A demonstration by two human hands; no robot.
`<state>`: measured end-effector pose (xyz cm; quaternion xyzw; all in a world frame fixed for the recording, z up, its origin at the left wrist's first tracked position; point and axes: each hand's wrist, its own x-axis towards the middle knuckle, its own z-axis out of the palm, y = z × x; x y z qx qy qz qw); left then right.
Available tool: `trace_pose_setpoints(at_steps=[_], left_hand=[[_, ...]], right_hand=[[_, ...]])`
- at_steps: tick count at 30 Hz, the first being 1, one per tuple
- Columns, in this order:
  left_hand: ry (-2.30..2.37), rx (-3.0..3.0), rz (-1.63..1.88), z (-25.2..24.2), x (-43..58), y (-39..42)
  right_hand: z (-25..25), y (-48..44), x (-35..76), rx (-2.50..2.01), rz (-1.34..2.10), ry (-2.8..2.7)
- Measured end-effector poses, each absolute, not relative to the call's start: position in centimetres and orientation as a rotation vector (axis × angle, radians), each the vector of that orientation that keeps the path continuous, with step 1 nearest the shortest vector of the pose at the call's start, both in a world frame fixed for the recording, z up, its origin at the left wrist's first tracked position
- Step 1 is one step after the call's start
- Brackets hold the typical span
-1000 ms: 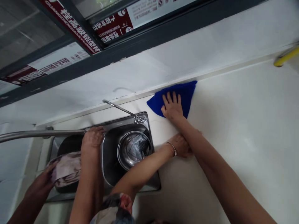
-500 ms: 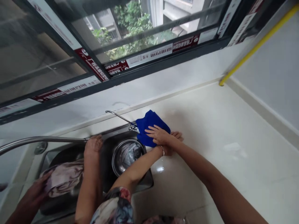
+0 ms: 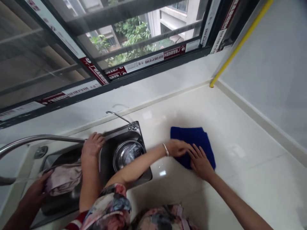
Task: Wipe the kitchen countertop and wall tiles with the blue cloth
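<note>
Our right grip [image 3: 201,162] spread apart, lying on blue cloth [image 3: 192,134]; our left grip [image 3: 177,148] over cloth's left side, blurred, we cannot tell if closed. We see cloth on pale table [image 3: 240,127], right of sink [image 3: 147,176]. Co-worker's hand [image 3: 92,145] at sink.

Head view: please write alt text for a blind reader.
A person's bare left hand and right hand are over a blue cloth on a glossy cream countertop. At the steel double sink alongside, another person's hand holds pink fabric.
</note>
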<state>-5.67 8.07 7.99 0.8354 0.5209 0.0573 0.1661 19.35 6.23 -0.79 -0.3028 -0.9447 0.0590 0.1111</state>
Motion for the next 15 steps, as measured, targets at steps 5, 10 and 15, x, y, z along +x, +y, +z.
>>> trace_pose_setpoints(at_steps=[5,10,15], left_hand=[[2.13,1.937,0.182,4.6,-15.9,11.0],[2.134,1.844,0.055,2.0,-22.0,9.7],[1.95,1.838,-0.056,1.6,-23.7,10.1]], right_hand=[[0.7,-3.3,25.0,-0.916,0.28,-2.863],[2.7,-4.5,21.5,-0.819,0.615,-2.91],[2.2,-0.9,11.7,-0.413,0.981,-2.884]])
